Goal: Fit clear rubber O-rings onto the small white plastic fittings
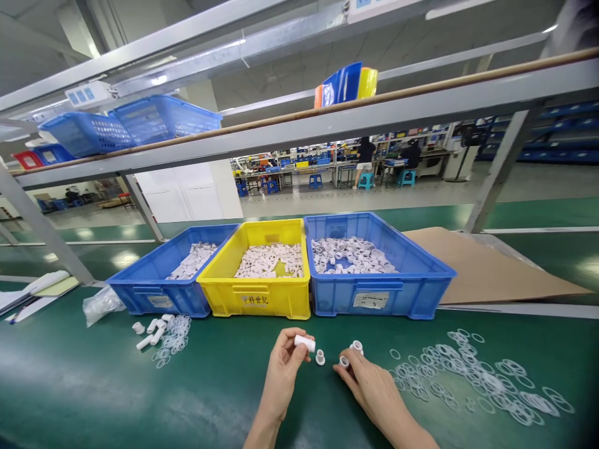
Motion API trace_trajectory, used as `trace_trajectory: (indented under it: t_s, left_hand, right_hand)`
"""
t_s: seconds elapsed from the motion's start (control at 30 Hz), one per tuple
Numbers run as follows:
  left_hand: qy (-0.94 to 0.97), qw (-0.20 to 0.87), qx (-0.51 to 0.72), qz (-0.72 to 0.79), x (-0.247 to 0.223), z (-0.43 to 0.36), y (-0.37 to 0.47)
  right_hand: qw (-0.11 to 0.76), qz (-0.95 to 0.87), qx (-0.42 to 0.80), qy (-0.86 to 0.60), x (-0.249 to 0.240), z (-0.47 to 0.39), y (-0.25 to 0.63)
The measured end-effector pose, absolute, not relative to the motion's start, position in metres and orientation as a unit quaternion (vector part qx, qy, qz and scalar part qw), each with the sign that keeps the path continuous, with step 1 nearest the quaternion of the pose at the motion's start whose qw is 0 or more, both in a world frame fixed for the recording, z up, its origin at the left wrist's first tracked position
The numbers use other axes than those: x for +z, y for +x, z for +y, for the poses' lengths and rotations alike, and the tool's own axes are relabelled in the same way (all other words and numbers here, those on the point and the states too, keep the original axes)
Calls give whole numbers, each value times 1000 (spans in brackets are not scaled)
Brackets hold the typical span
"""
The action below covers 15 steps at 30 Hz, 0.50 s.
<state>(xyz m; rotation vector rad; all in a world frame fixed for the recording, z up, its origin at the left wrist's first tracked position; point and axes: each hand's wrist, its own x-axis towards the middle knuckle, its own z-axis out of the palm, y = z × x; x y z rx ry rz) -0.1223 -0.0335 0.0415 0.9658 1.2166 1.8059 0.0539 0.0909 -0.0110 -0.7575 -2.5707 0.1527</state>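
Observation:
Between the thumb and fingers of my left hand (286,358) is a white plastic tube fitting (305,343), lying nearly level above the green table. My right hand (367,377) pinches a small white ring-like fitting (344,362) at its fingertips. Another white fitting (357,346) shows just past the right index finger; whether that hand touches it, I cannot tell. On the table between both hands stands a flanged white fitting (320,357), upright and apart from them. Many thin clear rings (468,368) lie spread to the right of my right hand.
Behind the hands stand a left blue bin (161,302), a yellow bin (262,305) and a right blue bin (379,299), each holding white parts. More tubes (156,333) and rings (173,340) lie at left, near a plastic bag (100,305). Cardboard (482,268) lies right. A shelf (290,128) crosses overhead.

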Motion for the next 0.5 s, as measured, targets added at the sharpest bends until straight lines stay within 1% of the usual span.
trace_trajectory:
  t_s: [0.1, 0.2, 0.27, 0.33, 0.43, 0.5]
  left_hand:
    - [372, 365, 708, 477, 33, -31, -126]
    - [363, 372, 715, 467, 28, -29, -128]
    - [350, 378, 736, 439, 35, -32, -127]
    - [337, 382, 761, 401, 56, -42, -122]
    - [340, 388, 791, 330, 111, -76, -103]
    - [357, 394, 804, 266, 150, -107, -87]
  right_hand:
    - [214, -931, 61, -290, -5, 86, 52]
    - [221, -925, 60, -304, 10, 81, 54]
    - [234, -917, 53, -318, 32, 75, 63]
    - [265, -902, 86, -329, 68, 61, 80]
    - [346, -842, 298, -288, 142, 22, 123]
    - [376, -802, 398, -239, 186, -12, 159]
